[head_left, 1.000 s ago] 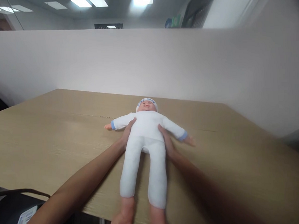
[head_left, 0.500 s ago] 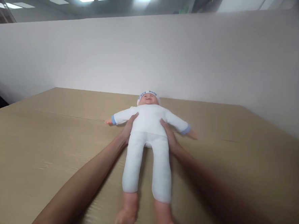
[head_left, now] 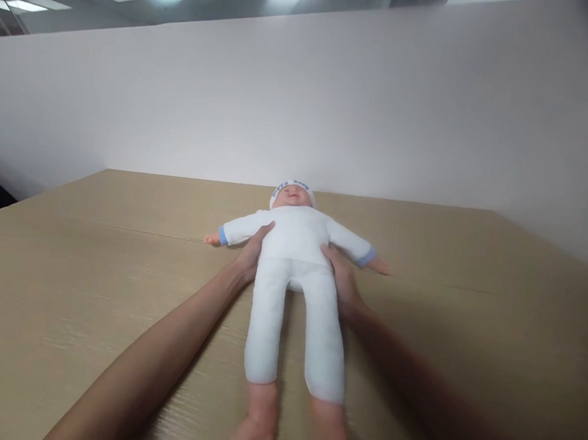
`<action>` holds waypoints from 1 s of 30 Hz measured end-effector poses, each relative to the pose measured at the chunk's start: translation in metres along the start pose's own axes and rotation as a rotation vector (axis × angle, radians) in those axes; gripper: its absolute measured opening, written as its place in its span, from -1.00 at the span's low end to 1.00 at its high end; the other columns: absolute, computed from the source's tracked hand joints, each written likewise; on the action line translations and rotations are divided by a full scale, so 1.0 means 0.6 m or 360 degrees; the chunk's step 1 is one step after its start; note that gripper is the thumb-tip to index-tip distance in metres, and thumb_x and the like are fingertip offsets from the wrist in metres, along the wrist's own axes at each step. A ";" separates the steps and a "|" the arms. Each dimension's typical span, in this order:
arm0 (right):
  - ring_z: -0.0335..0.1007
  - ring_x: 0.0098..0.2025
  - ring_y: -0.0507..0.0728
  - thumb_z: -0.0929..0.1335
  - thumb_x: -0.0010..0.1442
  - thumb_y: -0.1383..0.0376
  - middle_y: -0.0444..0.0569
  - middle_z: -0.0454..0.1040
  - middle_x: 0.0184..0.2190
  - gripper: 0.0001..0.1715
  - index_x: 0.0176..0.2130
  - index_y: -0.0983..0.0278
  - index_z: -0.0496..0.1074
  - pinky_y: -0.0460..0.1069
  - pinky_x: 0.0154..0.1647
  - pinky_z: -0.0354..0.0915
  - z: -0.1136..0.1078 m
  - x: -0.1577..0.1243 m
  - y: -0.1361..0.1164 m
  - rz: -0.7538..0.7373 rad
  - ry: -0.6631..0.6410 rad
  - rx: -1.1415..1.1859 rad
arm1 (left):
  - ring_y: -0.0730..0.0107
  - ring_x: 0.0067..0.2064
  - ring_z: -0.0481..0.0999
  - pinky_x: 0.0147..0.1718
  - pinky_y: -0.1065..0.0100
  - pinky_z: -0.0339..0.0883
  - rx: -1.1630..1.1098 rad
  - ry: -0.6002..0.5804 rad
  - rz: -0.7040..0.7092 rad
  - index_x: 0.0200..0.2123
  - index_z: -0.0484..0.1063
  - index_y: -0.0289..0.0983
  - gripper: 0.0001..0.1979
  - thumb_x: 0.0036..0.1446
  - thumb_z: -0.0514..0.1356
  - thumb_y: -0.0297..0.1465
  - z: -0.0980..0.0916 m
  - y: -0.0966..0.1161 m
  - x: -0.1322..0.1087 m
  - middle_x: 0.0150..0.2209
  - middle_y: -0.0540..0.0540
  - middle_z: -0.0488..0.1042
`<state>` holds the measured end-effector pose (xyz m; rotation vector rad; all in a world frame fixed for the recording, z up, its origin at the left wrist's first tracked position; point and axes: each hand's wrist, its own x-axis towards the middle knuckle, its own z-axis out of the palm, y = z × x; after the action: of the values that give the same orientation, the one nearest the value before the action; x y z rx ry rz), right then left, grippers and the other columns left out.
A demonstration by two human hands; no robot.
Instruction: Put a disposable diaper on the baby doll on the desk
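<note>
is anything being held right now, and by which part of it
The doll, by both sides of its torso: the left hand grips one side, the right hand the other, thumbs at the front; the other fingers are hidden.

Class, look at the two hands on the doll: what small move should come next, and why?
Perhaps slide the right hand slightly up the side of the doll. It lies face up on the table, clasped from both sides, but the left hand has its thumb higher on the torso than the right, so the hold looks uneven.
</note>
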<state>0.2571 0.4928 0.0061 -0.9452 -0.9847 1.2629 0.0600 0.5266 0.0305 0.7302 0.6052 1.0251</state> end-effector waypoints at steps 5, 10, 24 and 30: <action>0.53 0.30 0.34 0.52 0.26 0.00 -0.05 0.64 0.23 -0.38 0.22 0.17 0.58 0.15 0.35 0.44 0.005 -0.003 -0.005 -0.0001 -0.0058 0.0098 | -0.08 0.35 0.59 0.45 0.07 0.35 0.0005 -0.0067 -0.0006 0.41 0.39 -0.44 -0.33 0.49 0.18 -0.04 -0.003 0.002 0.007 0.16 -0.30 0.70; 0.58 0.23 0.36 0.58 0.17 -0.01 -0.07 0.67 0.19 -0.26 0.27 0.14 0.55 0.18 0.24 0.52 0.016 -0.012 -0.021 0.0030 -0.0095 0.0135 | -0.09 0.34 0.60 0.40 0.04 0.41 0.0079 -0.0075 -0.0032 0.41 0.42 -0.36 -0.28 0.48 0.12 0.06 -0.001 0.001 0.007 0.14 -0.29 0.71; 0.63 0.16 0.39 0.60 0.10 0.02 -0.07 0.68 0.16 -0.24 0.23 0.14 0.57 0.23 0.19 0.56 0.019 -0.013 -0.022 0.0091 -0.0051 0.0163 | -0.10 0.32 0.60 0.43 0.03 0.34 -0.0008 -0.0015 -0.0009 0.29 0.50 -0.44 -0.39 0.51 0.13 -0.04 0.003 0.005 0.001 0.04 -0.25 0.76; 0.62 0.17 0.41 0.60 0.12 0.02 0.00 0.66 0.21 -0.23 0.25 0.18 0.56 0.22 0.21 0.55 0.019 -0.018 -0.026 0.0113 0.0010 0.0130 | -0.10 0.29 0.63 0.42 0.06 0.37 -0.0017 -0.0043 0.0019 0.27 0.49 -0.46 -0.45 0.48 0.19 -0.13 -0.003 0.005 -0.002 0.04 -0.27 0.75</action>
<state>0.2508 0.4809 0.0235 -0.9269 -0.8945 1.3484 0.0565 0.5269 0.0320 0.7376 0.5722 1.0272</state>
